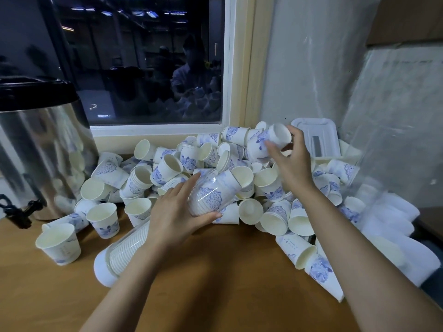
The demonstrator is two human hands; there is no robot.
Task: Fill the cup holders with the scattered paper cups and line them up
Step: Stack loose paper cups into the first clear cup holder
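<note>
A big heap of white paper cups with blue prints (167, 168) covers the back of the wooden table (215, 271). My left hand (175, 212) grips a clear plastic cup holder (211, 195) with stacked cups inside, tilted over the heap's front. My right hand (291, 161) holds a short stack of paper cups (268, 140) lifted above the heap at the back right. A second clear holder (122, 252), full of stacked cups and capped in white, lies on its side under my left forearm.
A steel hot-water urn (40, 149) with a black tap stands at the left. A dark window (143, 63) is behind the heap. Clear tubes and white packaging (393, 226) lie at the right, with a white plastic lid (316, 135) behind.
</note>
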